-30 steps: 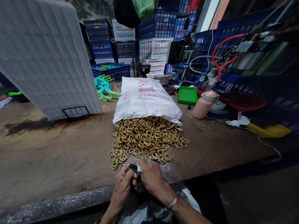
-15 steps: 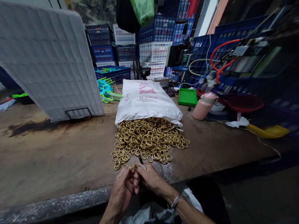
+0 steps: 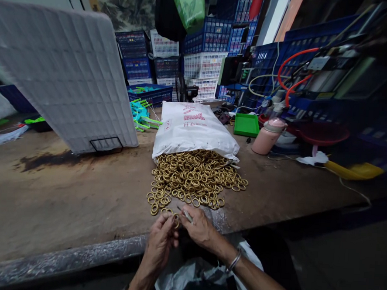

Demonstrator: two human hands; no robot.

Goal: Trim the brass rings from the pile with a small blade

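My left hand [image 3: 160,238] is closed at the table's front edge, pinching a gold-coloured ring [image 3: 176,221] between thumb and fingers. Close beside it, my right hand [image 3: 203,229] grips a slim knife-like tool [image 3: 187,215]; its exact kind is hard to make out. The tool points up and left, just above the held ring. Beyond both hands, a heap of similar rings [image 3: 191,175] spills from the mouth of a white sack [image 3: 194,136] with red print. A few loose rings lie right by my left fingertips.
A white quilted panel [image 3: 69,76] stands at the left on a wire stand. To the right are a green tray [image 3: 246,125], a pink bottle [image 3: 268,136] and a yellow scoop-like thing [image 3: 354,170]. Stacked crates [image 3: 205,64] rise behind. The wooden table [image 3: 78,199] ends just before my lap.
My hands have drawn slightly apart, and the ring in my left fingers now shows more clearly. The tool in my right hand has tilted from pointing away to pointing left.
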